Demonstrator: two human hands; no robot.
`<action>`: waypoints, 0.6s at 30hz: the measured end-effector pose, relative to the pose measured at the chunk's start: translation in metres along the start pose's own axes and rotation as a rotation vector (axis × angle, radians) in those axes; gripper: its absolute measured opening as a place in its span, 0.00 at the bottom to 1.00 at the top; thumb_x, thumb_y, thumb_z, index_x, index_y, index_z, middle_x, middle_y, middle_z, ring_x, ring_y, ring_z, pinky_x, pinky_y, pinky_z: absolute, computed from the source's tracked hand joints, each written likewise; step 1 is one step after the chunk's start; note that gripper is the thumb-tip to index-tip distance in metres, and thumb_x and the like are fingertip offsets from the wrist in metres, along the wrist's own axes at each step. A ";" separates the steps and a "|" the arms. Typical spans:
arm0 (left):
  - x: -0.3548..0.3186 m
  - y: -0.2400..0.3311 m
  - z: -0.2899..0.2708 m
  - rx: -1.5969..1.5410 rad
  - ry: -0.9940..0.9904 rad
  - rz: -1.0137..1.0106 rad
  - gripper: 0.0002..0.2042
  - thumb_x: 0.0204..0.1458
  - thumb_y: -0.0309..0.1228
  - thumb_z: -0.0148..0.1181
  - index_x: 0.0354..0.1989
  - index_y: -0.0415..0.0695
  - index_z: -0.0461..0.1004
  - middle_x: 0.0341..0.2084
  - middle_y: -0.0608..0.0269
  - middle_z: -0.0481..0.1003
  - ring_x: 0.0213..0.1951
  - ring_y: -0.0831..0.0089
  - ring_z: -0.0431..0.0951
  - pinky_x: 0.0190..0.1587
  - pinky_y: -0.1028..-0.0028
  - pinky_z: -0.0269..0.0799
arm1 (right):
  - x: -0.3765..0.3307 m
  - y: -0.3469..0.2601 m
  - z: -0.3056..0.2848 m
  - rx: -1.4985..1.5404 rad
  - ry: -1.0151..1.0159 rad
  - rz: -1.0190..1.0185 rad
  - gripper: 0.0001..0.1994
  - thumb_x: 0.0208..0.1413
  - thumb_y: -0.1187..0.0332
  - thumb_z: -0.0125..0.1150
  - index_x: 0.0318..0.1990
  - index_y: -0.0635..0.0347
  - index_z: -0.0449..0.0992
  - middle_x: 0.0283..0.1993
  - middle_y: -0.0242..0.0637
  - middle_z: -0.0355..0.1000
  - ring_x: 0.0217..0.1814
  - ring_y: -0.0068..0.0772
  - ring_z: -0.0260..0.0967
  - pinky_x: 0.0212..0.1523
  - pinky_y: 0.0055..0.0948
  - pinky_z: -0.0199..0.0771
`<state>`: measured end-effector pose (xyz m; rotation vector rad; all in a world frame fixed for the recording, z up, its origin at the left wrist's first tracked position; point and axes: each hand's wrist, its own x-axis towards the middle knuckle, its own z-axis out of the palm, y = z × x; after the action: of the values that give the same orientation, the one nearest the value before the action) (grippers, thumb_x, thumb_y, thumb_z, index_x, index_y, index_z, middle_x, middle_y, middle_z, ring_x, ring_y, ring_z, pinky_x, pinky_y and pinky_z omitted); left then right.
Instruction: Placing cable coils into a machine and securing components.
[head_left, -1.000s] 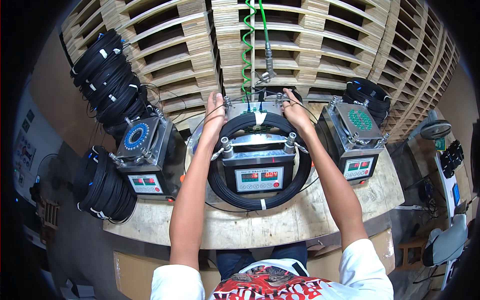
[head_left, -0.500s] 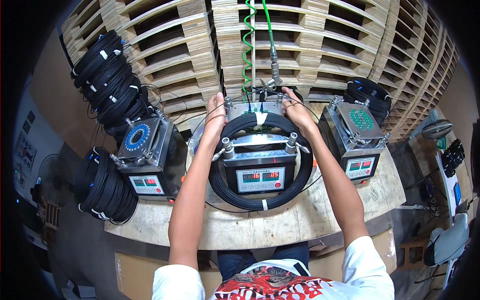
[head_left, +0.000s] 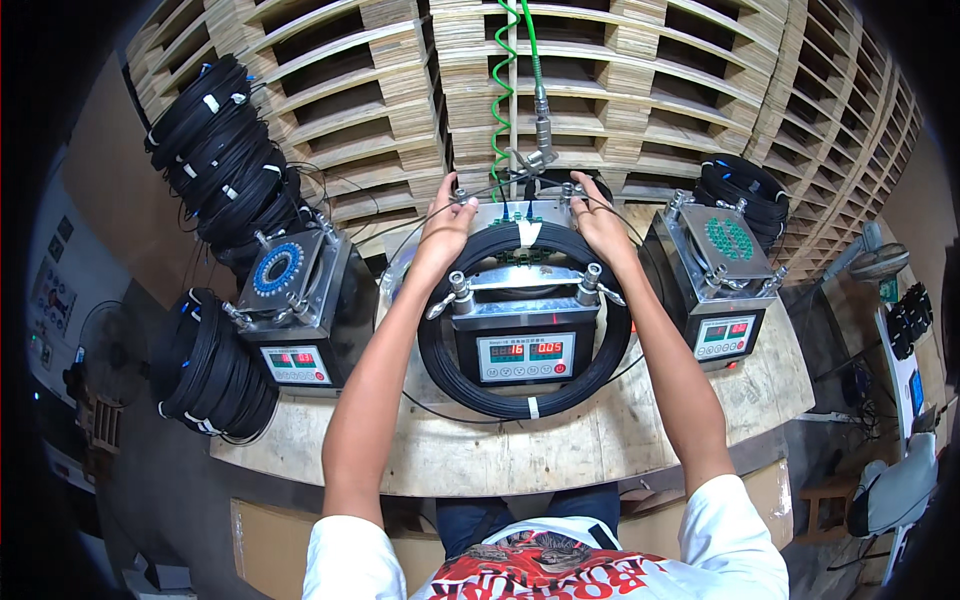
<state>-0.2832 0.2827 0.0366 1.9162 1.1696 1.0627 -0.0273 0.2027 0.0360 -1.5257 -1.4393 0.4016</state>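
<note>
A polishing-type machine (head_left: 515, 362) with a metal top plate and a red digital display stands at the middle of the bench. A coil of black cable (head_left: 437, 372), banded with white tape, hangs round its front and over its plate. Beyond the coil, my left hand (head_left: 446, 232) has thumb and fingers around the far left corner clamp (head_left: 460, 196). My right hand (head_left: 600, 226) curls at the far right corner clamp (head_left: 567, 192), its fingertips partly behind it. Two near clamps (head_left: 459, 284) stand untouched. Dark blue-tipped connectors (head_left: 530, 210) sit at the plate's far edge.
Similar machines stand left (head_left: 290, 320), with a blue ring of parts, and right (head_left: 715, 290), with green parts. Black cable coils (head_left: 225, 170) pile at the left; another coil (head_left: 745, 200) lies behind the right machine. Wooden pallets (head_left: 330, 90) rise behind. A green air hose (head_left: 535, 60) hangs above.
My left hand has shifted right and inward, its thumb now around the far left clamp. My right hand has moved slightly at the far right clamp. The view has shifted a little.
</note>
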 end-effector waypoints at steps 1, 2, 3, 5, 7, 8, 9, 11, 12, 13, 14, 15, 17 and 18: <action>0.000 -0.002 0.000 -0.035 0.031 -0.027 0.33 0.61 0.42 0.57 0.72 0.50 0.53 0.53 0.37 0.69 0.52 0.53 0.74 0.55 0.61 0.69 | -0.001 -0.002 -0.003 0.035 -0.016 0.006 0.23 0.68 0.66 0.47 0.69 0.50 0.60 0.59 0.57 0.70 0.63 0.55 0.68 0.62 0.40 0.66; 0.000 -0.003 0.001 -0.071 0.063 -0.055 0.33 0.61 0.42 0.57 0.72 0.49 0.53 0.52 0.38 0.70 0.51 0.56 0.75 0.54 0.62 0.70 | 0.001 0.003 -0.004 0.032 -0.014 0.007 0.23 0.68 0.66 0.47 0.69 0.50 0.60 0.59 0.57 0.70 0.63 0.55 0.68 0.62 0.40 0.66; 0.000 -0.004 0.002 -0.080 0.076 -0.047 0.33 0.61 0.42 0.57 0.73 0.48 0.53 0.52 0.40 0.71 0.50 0.57 0.75 0.54 0.63 0.70 | 0.003 0.009 -0.004 0.080 -0.030 -0.011 0.23 0.68 0.67 0.48 0.69 0.49 0.60 0.60 0.55 0.70 0.63 0.52 0.69 0.62 0.39 0.66; 0.004 -0.013 0.006 -0.108 0.082 -0.037 0.32 0.62 0.42 0.55 0.73 0.48 0.52 0.51 0.42 0.71 0.47 0.59 0.75 0.53 0.64 0.71 | 0.005 0.016 -0.005 0.127 -0.047 -0.034 0.22 0.68 0.67 0.48 0.69 0.49 0.61 0.61 0.53 0.71 0.62 0.49 0.69 0.61 0.37 0.66; 0.006 -0.021 0.005 -0.131 0.091 -0.030 0.32 0.63 0.41 0.54 0.73 0.48 0.52 0.50 0.44 0.71 0.44 0.61 0.75 0.51 0.65 0.71 | 0.004 0.016 -0.004 0.223 -0.019 -0.071 0.23 0.67 0.69 0.48 0.69 0.47 0.61 0.53 0.49 0.74 0.50 0.38 0.73 0.52 0.33 0.72; 0.005 -0.024 0.003 -0.162 0.111 -0.019 0.31 0.64 0.38 0.52 0.74 0.50 0.49 0.45 0.52 0.72 0.37 0.70 0.72 0.42 0.71 0.70 | 0.002 0.013 -0.003 0.226 -0.022 -0.072 0.23 0.67 0.69 0.48 0.69 0.47 0.61 0.53 0.49 0.74 0.50 0.38 0.73 0.52 0.33 0.72; 0.005 -0.026 0.001 -0.193 0.132 -0.007 0.31 0.65 0.34 0.50 0.74 0.53 0.47 0.40 0.60 0.72 0.30 0.79 0.69 0.34 0.78 0.68 | 0.001 0.009 -0.002 0.246 -0.032 -0.032 0.23 0.67 0.71 0.47 0.69 0.47 0.61 0.48 0.45 0.73 0.43 0.33 0.71 0.46 0.31 0.72; -0.005 -0.004 0.001 -0.286 0.090 -0.066 0.31 0.65 0.33 0.49 0.75 0.54 0.46 0.47 0.58 0.71 0.31 0.79 0.70 0.35 0.77 0.69 | -0.002 0.008 -0.004 0.255 -0.031 0.016 0.24 0.67 0.72 0.47 0.70 0.47 0.61 0.44 0.42 0.72 0.37 0.28 0.69 0.40 0.29 0.73; -0.009 0.007 0.003 -0.375 0.050 -0.125 0.32 0.64 0.31 0.47 0.75 0.56 0.45 0.54 0.56 0.69 0.31 0.78 0.71 0.37 0.77 0.70 | -0.003 0.011 -0.005 0.271 -0.011 -0.005 0.25 0.66 0.73 0.46 0.70 0.46 0.60 0.41 0.39 0.70 0.34 0.26 0.66 0.37 0.28 0.72; -0.011 0.007 0.000 -0.373 0.051 -0.124 0.32 0.64 0.31 0.47 0.75 0.56 0.45 0.54 0.56 0.69 0.31 0.78 0.71 0.37 0.77 0.70 | -0.003 0.010 -0.004 0.295 0.001 -0.032 0.26 0.66 0.73 0.46 0.71 0.45 0.60 0.38 0.36 0.68 0.30 0.24 0.63 0.33 0.27 0.70; -0.013 0.007 -0.003 -0.367 0.029 -0.096 0.32 0.64 0.32 0.46 0.76 0.57 0.44 0.58 0.55 0.67 0.32 0.77 0.71 0.38 0.76 0.71 | -0.003 0.010 -0.004 0.297 0.001 -0.033 0.26 0.66 0.73 0.46 0.71 0.45 0.60 0.38 0.36 0.68 0.30 0.24 0.63 0.33 0.27 0.70; -0.013 0.007 -0.005 -0.360 0.006 -0.068 0.32 0.63 0.32 0.45 0.76 0.58 0.44 0.62 0.54 0.65 0.33 0.77 0.71 0.40 0.75 0.71 | -0.002 0.009 -0.004 0.282 -0.014 -0.012 0.27 0.67 0.74 0.45 0.72 0.43 0.59 0.45 0.37 0.68 0.35 0.23 0.64 0.37 0.26 0.71; -0.013 0.010 -0.006 -0.328 -0.006 -0.067 0.32 0.63 0.33 0.44 0.76 0.57 0.45 0.63 0.54 0.65 0.33 0.77 0.71 0.42 0.74 0.71 | -0.002 0.012 -0.005 0.266 -0.027 0.009 0.27 0.68 0.74 0.45 0.73 0.41 0.58 0.52 0.38 0.69 0.39 0.21 0.65 0.42 0.24 0.72; -0.012 0.011 -0.006 -0.297 -0.017 -0.066 0.31 0.63 0.34 0.43 0.76 0.57 0.46 0.64 0.54 0.64 0.34 0.76 0.71 0.43 0.74 0.71 | -0.002 0.013 -0.006 0.206 0.014 -0.055 0.28 0.67 0.75 0.44 0.73 0.41 0.57 0.54 0.39 0.69 0.40 0.22 0.65 0.43 0.24 0.71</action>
<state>-0.2873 0.2678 0.0447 1.6428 0.9963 1.1145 -0.0159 0.2009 0.0277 -1.3192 -1.3812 0.4892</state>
